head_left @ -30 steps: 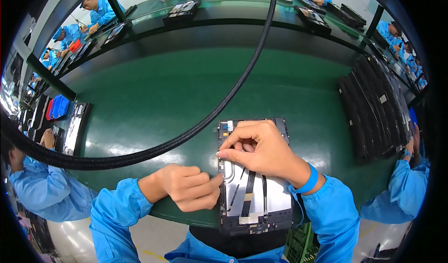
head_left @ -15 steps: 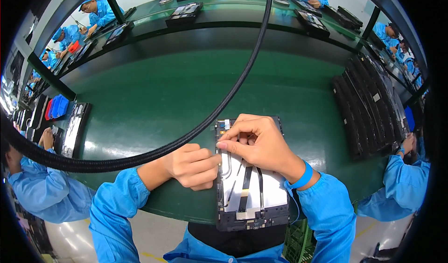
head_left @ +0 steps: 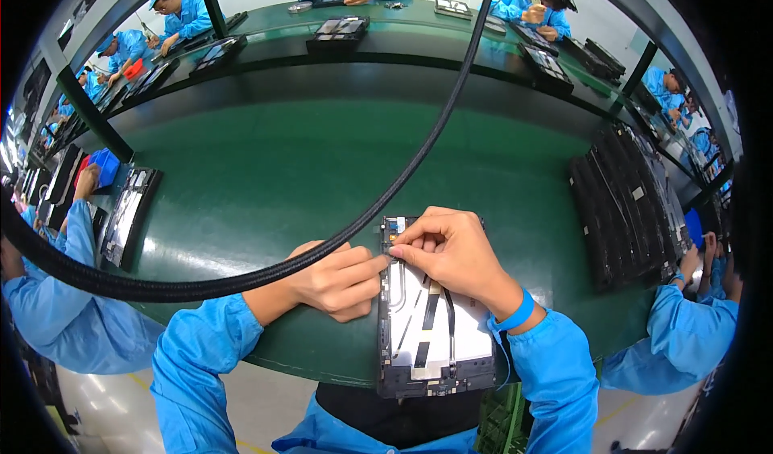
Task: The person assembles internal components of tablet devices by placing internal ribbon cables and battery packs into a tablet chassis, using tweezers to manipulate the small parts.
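Note:
An opened tablet chassis (head_left: pixel 435 349) with a black frame, a white inner plate and dark flat cables lies on the green table's (head_left: pixel 306 172) near edge. My right hand (head_left: pixel 451 252) rests on its upper part, thumb and forefinger pinched at the upper left edge. My left hand (head_left: pixel 338 281) lies fisted just left of the frame, its fingertips meeting the right hand's at that edge. Whether a small part sits between the fingers cannot be told. A blue band circles my right wrist (head_left: pixel 515 315).
A thick black braided cable (head_left: pixel 266 273) arcs across the view above my left hand. Stacked black frames (head_left: pixel 628 212) lie at the right, another unit (head_left: pixel 129 212) at the left. Blue-coated people work on both sides and along the far bench (head_left: pixel 354 31).
Both hands stay at the chassis's upper left edge. My left hand has edged closer to the right hand's fingertips. The view has shifted slightly.

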Available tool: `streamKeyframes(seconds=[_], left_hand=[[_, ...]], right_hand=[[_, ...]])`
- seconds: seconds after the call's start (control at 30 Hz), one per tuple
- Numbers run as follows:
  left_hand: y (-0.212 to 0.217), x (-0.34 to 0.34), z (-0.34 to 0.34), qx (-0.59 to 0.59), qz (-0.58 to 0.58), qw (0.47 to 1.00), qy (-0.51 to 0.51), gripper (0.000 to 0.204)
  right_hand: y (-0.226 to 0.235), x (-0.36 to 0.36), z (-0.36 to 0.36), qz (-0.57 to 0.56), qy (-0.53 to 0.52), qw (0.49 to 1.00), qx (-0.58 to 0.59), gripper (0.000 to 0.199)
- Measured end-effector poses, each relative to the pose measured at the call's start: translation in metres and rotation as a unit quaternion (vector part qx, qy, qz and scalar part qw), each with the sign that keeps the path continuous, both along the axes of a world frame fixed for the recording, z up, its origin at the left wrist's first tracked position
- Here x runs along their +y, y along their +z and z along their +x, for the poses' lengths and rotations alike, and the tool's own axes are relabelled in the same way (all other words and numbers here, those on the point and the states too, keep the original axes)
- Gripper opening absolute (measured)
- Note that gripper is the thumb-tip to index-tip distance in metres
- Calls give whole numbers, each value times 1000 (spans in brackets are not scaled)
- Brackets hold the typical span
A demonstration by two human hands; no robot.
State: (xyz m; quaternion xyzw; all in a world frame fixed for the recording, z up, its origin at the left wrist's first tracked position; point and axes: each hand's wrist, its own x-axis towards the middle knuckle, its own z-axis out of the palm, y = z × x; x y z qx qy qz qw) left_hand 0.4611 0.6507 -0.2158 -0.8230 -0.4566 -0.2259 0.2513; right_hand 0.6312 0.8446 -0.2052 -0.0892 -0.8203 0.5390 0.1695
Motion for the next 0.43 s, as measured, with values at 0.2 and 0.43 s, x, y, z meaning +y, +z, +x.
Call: streamKeyframes(seconds=[0.2, 0.43], left_hand=[[0, -6, 4, 1, 3, 1000, 12, 18], [6, 2, 10, -58, -79, 995, 14, 23]], right_hand=[[4, -6, -1, 11, -2, 1000, -14, 10], [10, -4, 7, -14, -15, 1000, -17, 47]])
